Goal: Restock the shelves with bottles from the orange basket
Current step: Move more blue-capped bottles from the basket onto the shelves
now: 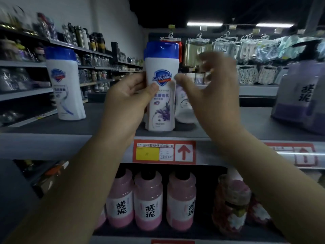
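Currently left hand [126, 97] grips a white bottle [161, 99] seemingly set on the shelf [52, 127], right hand [211, 88] beside it spread empty; basket unseen, remainder unknown.

Safeguard bottle [161, 99] on top shelf [258, 124], 3 bottles [148, 201] below

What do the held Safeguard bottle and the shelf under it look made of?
Safeguard bottle: opaque white plastic with a glossier blue cap, judging by moulded shoulders and soft sheen. Top shelf: probably grey painted metal, matte, flat, with a straight front edge; blur leaves that open.
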